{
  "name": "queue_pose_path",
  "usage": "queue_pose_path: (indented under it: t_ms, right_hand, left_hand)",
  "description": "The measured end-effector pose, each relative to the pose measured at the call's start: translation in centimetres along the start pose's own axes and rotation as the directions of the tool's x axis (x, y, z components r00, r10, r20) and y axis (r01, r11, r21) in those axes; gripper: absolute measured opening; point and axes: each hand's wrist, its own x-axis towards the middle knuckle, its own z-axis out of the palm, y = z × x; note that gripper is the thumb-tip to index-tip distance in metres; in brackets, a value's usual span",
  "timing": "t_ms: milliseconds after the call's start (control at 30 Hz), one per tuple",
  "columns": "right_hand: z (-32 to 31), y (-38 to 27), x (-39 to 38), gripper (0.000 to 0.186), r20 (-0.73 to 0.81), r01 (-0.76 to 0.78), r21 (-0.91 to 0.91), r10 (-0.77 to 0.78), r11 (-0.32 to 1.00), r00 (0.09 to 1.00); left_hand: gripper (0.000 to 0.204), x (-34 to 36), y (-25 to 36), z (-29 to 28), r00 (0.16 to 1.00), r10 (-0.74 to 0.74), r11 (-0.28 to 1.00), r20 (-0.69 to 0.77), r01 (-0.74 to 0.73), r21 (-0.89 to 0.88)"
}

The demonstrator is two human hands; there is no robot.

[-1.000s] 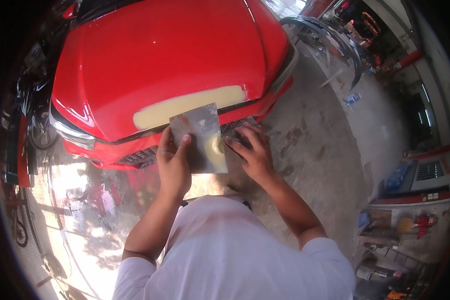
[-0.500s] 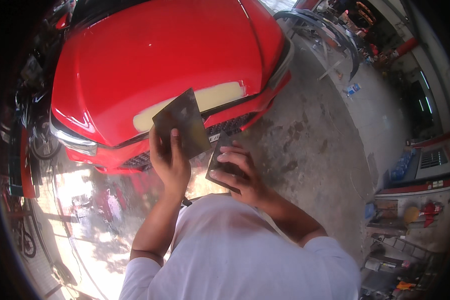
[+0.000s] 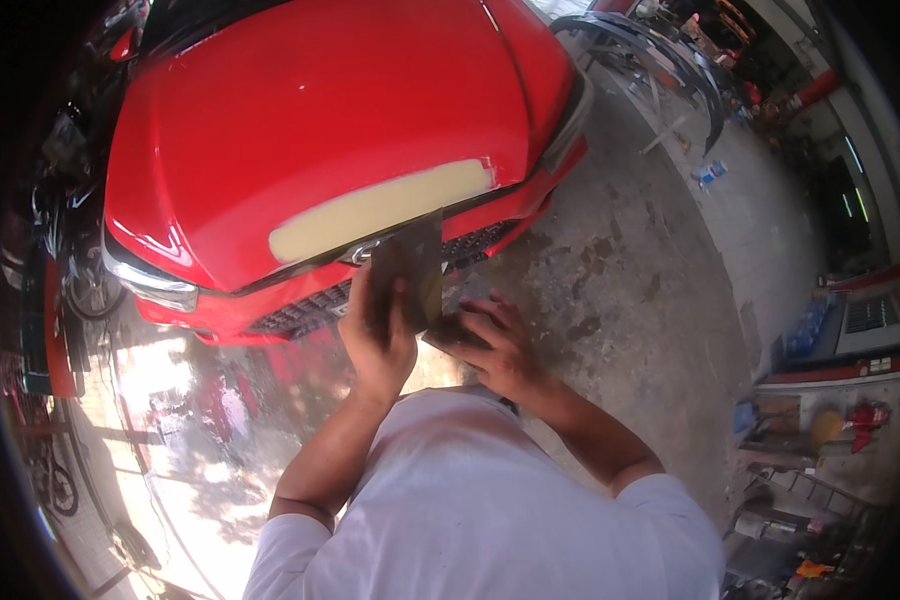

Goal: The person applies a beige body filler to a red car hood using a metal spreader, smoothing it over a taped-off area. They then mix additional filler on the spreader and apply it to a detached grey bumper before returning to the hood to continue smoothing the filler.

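My left hand (image 3: 381, 325) is closed on a dark flat plate (image 3: 415, 272), thumb across its face; the plate is tilted nearly upright, with a yellowish smear along its right part. My right hand (image 3: 500, 342) is closed on a second dark flat piece (image 3: 460, 330), mostly covered by the fingers. The two pieces meet or overlap at their near edges; whether they touch I cannot tell. Just beyond stands a red car, its hood (image 3: 330, 110) bearing a long pale yellow patch of filler (image 3: 370, 215) along the front edge.
The car's grille (image 3: 300, 318) and headlight (image 3: 150, 285) face me. Curved dark trim parts (image 3: 685, 75) rest on a stand at the far right. A small blue-and-white container (image 3: 711, 172) lies on the floor. Bicycles (image 3: 60, 485) are at the left, shelves with tools (image 3: 785, 525) at the right.
Both hands have come closer together. My left hand and its plate moved right and nearer to me, turning more edge-on, so the whole yellow patch now shows.
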Motion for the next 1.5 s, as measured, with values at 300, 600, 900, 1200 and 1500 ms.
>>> queue_pose_path:
  t_ms: [300,600,900,1200,1500]
  right_hand:
    - [0.6,-0.2,0.0,0.051,-0.065,-0.042,0.058,0.046,0.997,0.997]
    - [0.7,-0.4,0.9,0.041,-0.024,-0.033,0.096,0.036,0.995,0.999]
    - [1.7,3.1,1.2,0.069,-0.226,0.011,0.259,0.049,0.966,0.973]
    - [1.9,2.1,-1.5,0.060,-0.024,-0.087,0.141,0.091,0.986,0.996]
    - [11.5,19.4,-1.8,0.063,0.133,-0.555,0.731,0.716,0.397,0.686]
  left_hand:
    - [0.034,1.3,1.5,-0.1,0.998,0.052,0.998,-0.044,-0.051,0.036]
    - [0.033,2.1,3.5,-0.6,0.995,0.040,0.996,-0.092,-0.047,-0.075]
    - [0.035,0.8,0.1,0.2,0.891,-0.453,0.727,0.038,0.394,-0.563]
    - [0.035,-1.1,-2.1,1.0,0.999,-0.021,0.993,0.048,0.016,0.120]
    - [0.036,2.6,-2.6,-2.0,0.983,-0.133,0.988,-0.130,0.122,-0.093]
